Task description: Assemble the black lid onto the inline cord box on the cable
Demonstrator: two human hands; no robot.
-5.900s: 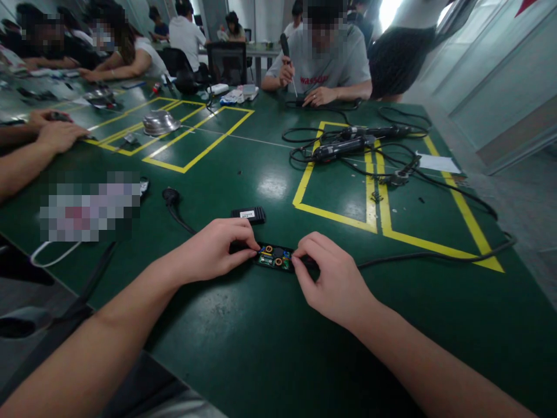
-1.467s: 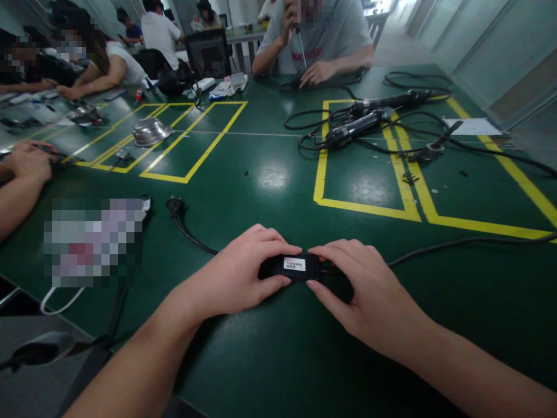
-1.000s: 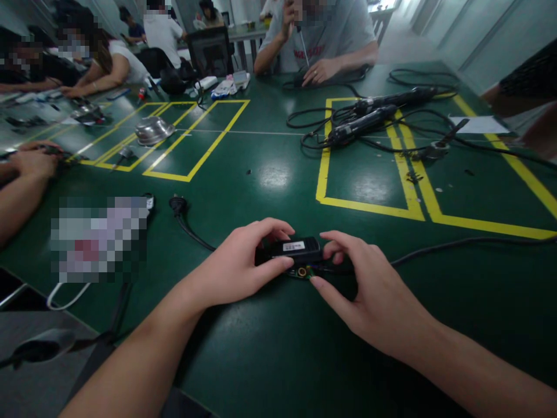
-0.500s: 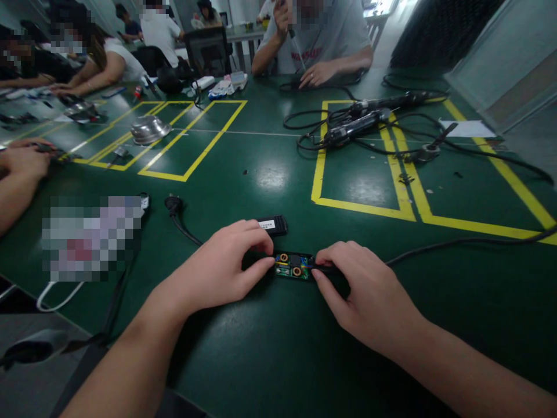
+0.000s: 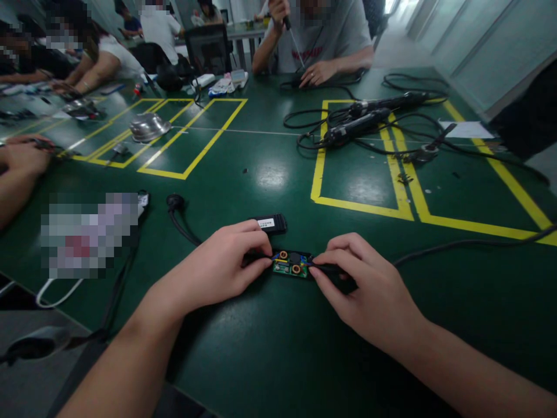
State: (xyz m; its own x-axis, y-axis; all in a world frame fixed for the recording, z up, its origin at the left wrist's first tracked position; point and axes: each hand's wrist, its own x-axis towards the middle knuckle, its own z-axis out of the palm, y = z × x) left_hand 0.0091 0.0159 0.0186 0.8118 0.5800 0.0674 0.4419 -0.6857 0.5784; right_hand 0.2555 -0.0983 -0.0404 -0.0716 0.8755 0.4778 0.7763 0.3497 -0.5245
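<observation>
An open black case [image 5: 290, 276] lies inward from the worktop's [image 5: 243, 348] near edge, its green board [image 5: 287, 267] bearing two copper-coloured rings [image 5: 296, 269] and blue and yellow wires [image 5: 282, 261], while left hand [image 5: 226, 255] and right hand [image 5: 368, 278], fingertips nearly closed, pinch the black cord [image 5: 327, 269] at either end.

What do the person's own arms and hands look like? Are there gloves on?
No gloves: the left hand and right hand are bare, each with slim fingers. No watch, bracelet or ring shows. Both forearms are bare too, with no markings that I can see. Any sleeves are out of the picture.
</observation>
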